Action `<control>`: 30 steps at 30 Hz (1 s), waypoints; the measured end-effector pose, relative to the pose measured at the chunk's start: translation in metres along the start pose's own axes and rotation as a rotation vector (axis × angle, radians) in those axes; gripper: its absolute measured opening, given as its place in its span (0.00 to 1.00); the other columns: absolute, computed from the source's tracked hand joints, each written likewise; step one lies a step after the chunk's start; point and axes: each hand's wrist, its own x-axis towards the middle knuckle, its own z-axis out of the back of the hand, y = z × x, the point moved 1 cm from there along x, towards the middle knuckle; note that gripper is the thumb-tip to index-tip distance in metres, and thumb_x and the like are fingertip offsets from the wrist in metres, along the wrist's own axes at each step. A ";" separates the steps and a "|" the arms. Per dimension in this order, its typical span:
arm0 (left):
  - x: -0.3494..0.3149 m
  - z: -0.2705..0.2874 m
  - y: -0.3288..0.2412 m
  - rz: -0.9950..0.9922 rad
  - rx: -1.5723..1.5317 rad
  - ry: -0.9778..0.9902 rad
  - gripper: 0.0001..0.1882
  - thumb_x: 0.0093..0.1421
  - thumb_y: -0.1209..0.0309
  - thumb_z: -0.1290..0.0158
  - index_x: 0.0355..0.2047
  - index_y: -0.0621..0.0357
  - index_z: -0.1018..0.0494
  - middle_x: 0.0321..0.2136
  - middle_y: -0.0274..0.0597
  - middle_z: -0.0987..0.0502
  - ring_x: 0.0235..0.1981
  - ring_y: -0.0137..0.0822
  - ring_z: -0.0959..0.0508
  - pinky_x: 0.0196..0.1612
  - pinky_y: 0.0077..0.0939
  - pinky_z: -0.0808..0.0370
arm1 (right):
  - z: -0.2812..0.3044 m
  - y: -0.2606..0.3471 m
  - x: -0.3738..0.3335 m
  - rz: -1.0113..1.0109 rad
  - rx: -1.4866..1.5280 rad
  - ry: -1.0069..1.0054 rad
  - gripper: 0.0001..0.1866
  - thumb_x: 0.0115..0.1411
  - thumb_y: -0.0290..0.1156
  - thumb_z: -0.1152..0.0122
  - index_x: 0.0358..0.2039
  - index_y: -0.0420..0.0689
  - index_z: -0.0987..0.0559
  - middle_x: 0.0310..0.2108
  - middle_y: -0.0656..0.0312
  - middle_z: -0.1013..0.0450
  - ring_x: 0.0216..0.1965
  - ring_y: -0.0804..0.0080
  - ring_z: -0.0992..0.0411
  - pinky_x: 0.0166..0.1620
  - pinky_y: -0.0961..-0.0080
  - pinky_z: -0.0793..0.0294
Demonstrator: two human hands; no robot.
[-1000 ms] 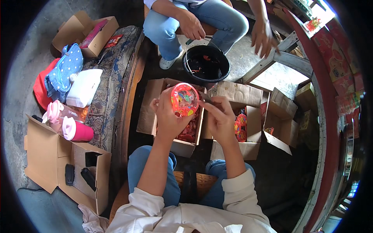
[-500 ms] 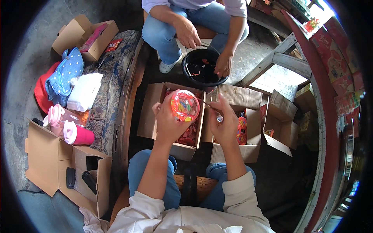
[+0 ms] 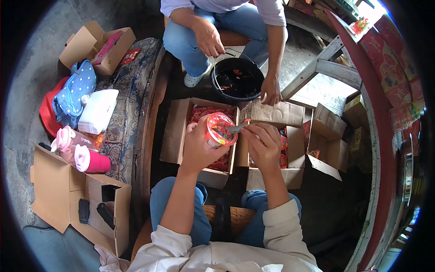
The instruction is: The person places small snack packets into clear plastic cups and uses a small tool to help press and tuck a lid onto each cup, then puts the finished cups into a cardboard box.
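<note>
Grey concrete floor (image 3: pixel 34 109) spread around the place which I watched from my remote seat. Closest to me, the left hand (image 3: pixel 195 147) was wrapped around one red cup (image 3: pixel 217 134), raised above the opened cartons. The right hand (image 3: pixel 263 145) had its fingers clamped on one knife (image 3: pixel 234 129), and its grey blade lay over the cup's top, near the rim; whether it touched, I could not tell. For doing this well, I judged, the cup should be held firmly from the side, with fingers away from the edge, and the blade should go in small, shallow movements, because the cup's wall could bend suddenly.

Then I counted. Under the hands stood two cartons: the left carton (image 3: pixel 213 178) held many red packets (image 3: pixel 206 111), too heaped for counting; the right carton (image 3: pixel 297 145) held red packages (image 3: pixel 283 156), partly hidden, so I gave no number. On the far left I found two pink tumblers (image 3: pixel 95 159). Beyond the cartons stood one black bucket (image 3: pixel 235 97). One co-worker's hand (image 3: pixel 209 38) was at its handle, and the other hand (image 3: pixel 272 90) hung just beside it.
</note>
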 end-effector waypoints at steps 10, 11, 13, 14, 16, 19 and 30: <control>-0.002 -0.002 0.003 -0.009 0.028 0.054 0.33 0.37 0.60 0.36 0.43 0.56 0.35 0.34 0.41 0.23 0.35 0.45 0.25 0.47 0.39 0.38 | -0.006 0.007 -0.005 0.009 0.022 0.061 0.13 0.37 0.22 0.41 0.28 0.44 0.21 0.30 0.65 0.27 0.33 0.70 0.28 0.35 0.72 0.28; -0.002 -0.002 0.003 0.009 0.030 0.066 0.33 0.37 0.59 0.36 0.43 0.56 0.35 0.35 0.41 0.24 0.35 0.45 0.25 0.47 0.39 0.38 | -0.006 0.008 -0.005 0.010 0.026 0.069 0.14 0.36 0.22 0.41 0.29 0.44 0.21 0.30 0.65 0.27 0.33 0.70 0.28 0.35 0.72 0.28; -0.001 0.000 0.001 0.046 0.030 0.093 0.32 0.37 0.59 0.36 0.42 0.56 0.35 0.36 0.41 0.24 0.36 0.45 0.26 0.48 0.38 0.38 | -0.007 0.009 -0.005 0.002 0.031 0.079 0.17 0.36 0.21 0.41 0.32 0.44 0.21 0.28 0.65 0.28 0.31 0.70 0.28 0.35 0.72 0.29; -0.001 0.000 0.000 0.054 0.022 0.104 0.32 0.37 0.59 0.37 0.42 0.56 0.35 0.36 0.41 0.24 0.36 0.45 0.26 0.48 0.38 0.38 | -0.007 0.008 -0.006 -0.002 0.033 0.085 0.18 0.36 0.21 0.42 0.33 0.44 0.20 0.28 0.65 0.28 0.31 0.70 0.29 0.35 0.72 0.29; -0.001 0.002 -0.002 0.070 0.006 0.126 0.32 0.37 0.59 0.37 0.42 0.56 0.35 0.37 0.41 0.25 0.37 0.46 0.27 0.49 0.38 0.38 | -0.007 0.008 -0.006 0.000 0.034 0.092 0.21 0.37 0.21 0.42 0.37 0.43 0.21 0.27 0.65 0.29 0.30 0.71 0.29 0.34 0.72 0.29; -0.004 -0.001 0.003 0.134 -0.014 0.166 0.32 0.37 0.59 0.37 0.43 0.57 0.34 0.38 0.41 0.25 0.38 0.47 0.28 0.50 0.39 0.38 | -0.010 0.008 -0.009 0.003 0.038 0.097 0.24 0.36 0.21 0.42 0.40 0.43 0.22 0.24 0.65 0.30 0.28 0.71 0.30 0.32 0.73 0.29; 0.002 -0.002 -0.001 0.194 -0.389 0.198 0.28 0.40 0.62 0.38 0.41 0.59 0.32 0.30 0.42 0.23 0.36 0.44 0.24 0.45 0.35 0.32 | -0.008 -0.004 -0.006 -0.539 0.597 0.086 0.15 0.47 0.15 0.41 0.37 0.38 0.28 0.29 0.56 0.25 0.28 0.70 0.27 0.33 0.74 0.27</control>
